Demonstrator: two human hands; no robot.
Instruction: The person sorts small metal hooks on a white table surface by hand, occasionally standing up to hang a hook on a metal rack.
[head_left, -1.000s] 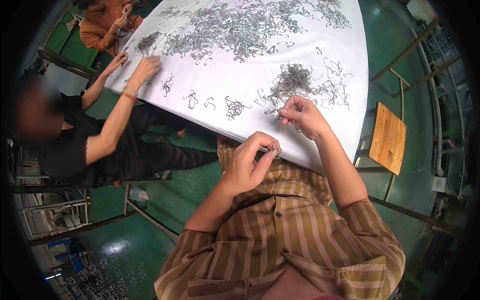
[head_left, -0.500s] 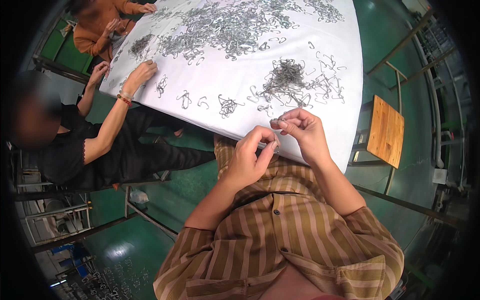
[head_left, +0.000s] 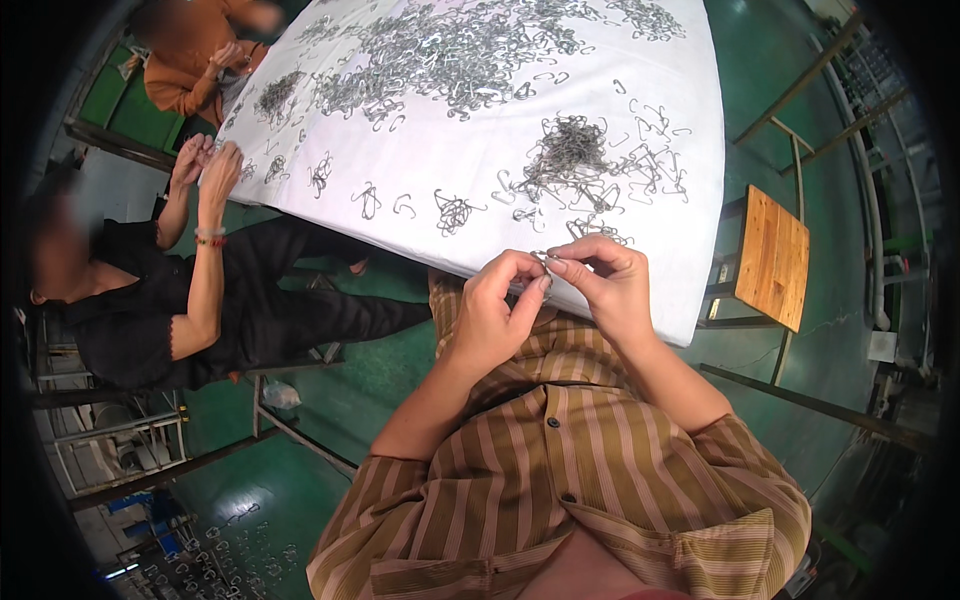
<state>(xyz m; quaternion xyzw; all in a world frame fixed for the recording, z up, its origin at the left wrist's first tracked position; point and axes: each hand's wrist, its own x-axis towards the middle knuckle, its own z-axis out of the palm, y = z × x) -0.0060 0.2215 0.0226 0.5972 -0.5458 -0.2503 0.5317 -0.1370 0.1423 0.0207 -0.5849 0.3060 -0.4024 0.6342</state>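
My left hand and my right hand meet at the near edge of a white-covered table. Between their fingertips both pinch a small bent metal wire clip, held just above the table edge. A dense pile of grey wire clips lies on the cloth right beyond my hands, with loose clips scattered to its right. My forearms in striped brown sleeves rise from the lower edge.
A larger heap of clips covers the far table. A person in black sits at left, hands at the table edge; another in orange beyond. A wooden stool stands right on the green floor.
My right hand came back from the clip pile to my left hand, and both now pinch the clip together. The person at left drew both hands to the table edge.
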